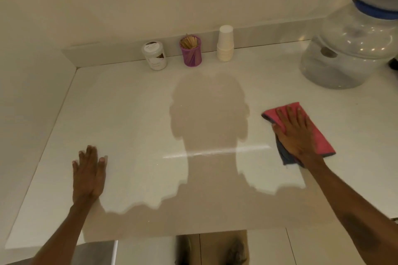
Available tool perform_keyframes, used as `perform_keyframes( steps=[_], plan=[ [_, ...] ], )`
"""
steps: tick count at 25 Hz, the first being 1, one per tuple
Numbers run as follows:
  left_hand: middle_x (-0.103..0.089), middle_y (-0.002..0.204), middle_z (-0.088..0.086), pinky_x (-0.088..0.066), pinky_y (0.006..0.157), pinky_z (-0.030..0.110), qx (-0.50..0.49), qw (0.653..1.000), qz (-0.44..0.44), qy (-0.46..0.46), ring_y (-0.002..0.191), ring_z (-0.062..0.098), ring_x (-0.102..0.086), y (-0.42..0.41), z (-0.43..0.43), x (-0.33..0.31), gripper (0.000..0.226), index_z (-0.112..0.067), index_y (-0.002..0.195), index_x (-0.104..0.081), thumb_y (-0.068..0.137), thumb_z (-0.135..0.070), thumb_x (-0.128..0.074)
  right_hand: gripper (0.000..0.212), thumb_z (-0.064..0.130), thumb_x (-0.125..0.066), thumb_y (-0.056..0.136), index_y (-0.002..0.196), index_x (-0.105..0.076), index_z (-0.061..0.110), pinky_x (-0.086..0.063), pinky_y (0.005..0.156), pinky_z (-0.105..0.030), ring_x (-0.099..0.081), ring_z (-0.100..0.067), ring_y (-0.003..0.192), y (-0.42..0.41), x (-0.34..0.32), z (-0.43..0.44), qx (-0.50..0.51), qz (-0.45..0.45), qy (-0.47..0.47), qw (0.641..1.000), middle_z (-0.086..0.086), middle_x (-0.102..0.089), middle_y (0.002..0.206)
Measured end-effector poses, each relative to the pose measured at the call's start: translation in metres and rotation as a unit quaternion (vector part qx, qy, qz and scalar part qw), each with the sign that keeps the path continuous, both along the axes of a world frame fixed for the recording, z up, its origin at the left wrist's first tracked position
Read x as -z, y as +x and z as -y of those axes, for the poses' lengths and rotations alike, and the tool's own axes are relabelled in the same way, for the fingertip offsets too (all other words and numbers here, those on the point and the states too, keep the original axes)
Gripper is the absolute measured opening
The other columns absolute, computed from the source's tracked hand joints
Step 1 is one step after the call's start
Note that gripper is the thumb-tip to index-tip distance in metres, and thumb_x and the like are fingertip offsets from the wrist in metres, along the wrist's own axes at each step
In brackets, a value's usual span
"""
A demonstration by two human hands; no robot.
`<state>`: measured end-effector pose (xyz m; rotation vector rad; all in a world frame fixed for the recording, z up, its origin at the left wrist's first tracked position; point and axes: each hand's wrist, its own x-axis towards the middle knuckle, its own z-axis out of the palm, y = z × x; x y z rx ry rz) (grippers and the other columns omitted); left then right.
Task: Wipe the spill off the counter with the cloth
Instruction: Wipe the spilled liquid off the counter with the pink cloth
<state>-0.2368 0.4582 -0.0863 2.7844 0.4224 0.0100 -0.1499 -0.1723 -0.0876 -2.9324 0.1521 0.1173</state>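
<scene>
A folded pink cloth with a blue-grey underside lies flat on the white counter, right of centre. My right hand presses on it, palm down, fingers spread and pointing away from me. My left hand rests flat on the bare counter at the near left, fingers apart, holding nothing. A thin pale streak crosses the middle of the counter between the hands; I cannot tell whether it is liquid or a reflection. My shadow covers the counter's middle.
Against the back wall stand a white jar, a purple cup of wooden sticks and a stack of white paper cups. A large clear water bottle sits at the far right. The counter's front edge runs along the bottom.
</scene>
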Motion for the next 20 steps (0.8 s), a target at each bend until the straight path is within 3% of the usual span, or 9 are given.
perform_keyframes(
  steps=[2, 4, 10, 16, 20],
  plan=[
    [-0.014, 0.167, 0.01, 0.003, 0.126, 0.042, 0.004, 1.0, 0.004, 0.0, 0.156, 0.023, -0.003, 0.002, 0.001, 0.0, 0.083, -0.006, 0.158, -0.018, 0.097, -0.062, -0.005, 0.072, 0.058, -0.008, 0.095, 0.159, -0.005, 0.024, -0.006, 0.124, -0.055, -0.005, -0.04, 0.154, 0.02, 0.005, -0.024, -0.032, -0.007, -0.02, 0.999, -0.015, -0.009, 0.167],
    [-0.014, 0.167, 0.009, 0.004, 0.126, 0.041, 0.003, 1.0, 0.004, 0.004, 0.156, 0.024, -0.003, -0.001, 0.0, 0.0, 0.083, -0.006, 0.158, -0.018, 0.097, -0.062, -0.003, 0.073, 0.059, -0.006, 0.094, 0.159, -0.006, 0.024, -0.006, 0.124, -0.055, -0.001, -0.036, 0.154, 0.02, 0.01, -0.07, -0.06, -0.014, -0.016, 0.998, -0.013, -0.007, 0.168],
    [-0.008, 0.168, 0.006, 0.006, 0.126, 0.042, 0.002, 1.0, 0.0, 0.003, 0.156, 0.021, 0.002, -0.004, -0.008, 0.001, 0.071, -0.007, 0.158, -0.015, 0.104, -0.052, -0.008, 0.06, 0.054, -0.029, 0.098, 0.15, -0.04, 0.026, -0.014, 0.122, -0.055, -0.017, -0.033, 0.153, -0.043, -0.004, -0.253, -0.155, 0.01, 0.038, 0.987, -0.007, -0.037, 0.16],
    [-0.013, 0.167, 0.01, 0.005, 0.126, 0.044, 0.003, 1.0, 0.009, -0.003, 0.156, 0.027, -0.002, -0.005, -0.015, 0.004, 0.059, -0.005, 0.157, -0.018, 0.108, -0.037, -0.016, 0.062, 0.049, -0.029, 0.101, 0.158, -0.022, 0.024, -0.007, 0.124, -0.055, -0.002, -0.035, 0.155, -0.129, -0.012, -0.403, -0.268, 0.009, 0.046, 0.962, -0.009, -0.013, 0.167],
    [-0.014, 0.167, 0.011, 0.003, 0.126, 0.045, 0.003, 1.0, 0.01, 0.004, 0.156, 0.028, -0.002, -0.011, -0.021, 0.008, 0.058, -0.005, 0.157, -0.019, 0.108, -0.037, -0.015, 0.057, 0.041, -0.033, 0.101, 0.156, -0.025, 0.026, -0.005, 0.124, -0.051, -0.004, -0.031, 0.155, -0.147, -0.004, -0.392, -0.266, 0.043, 0.039, 0.962, -0.005, -0.014, 0.166]
  ],
)
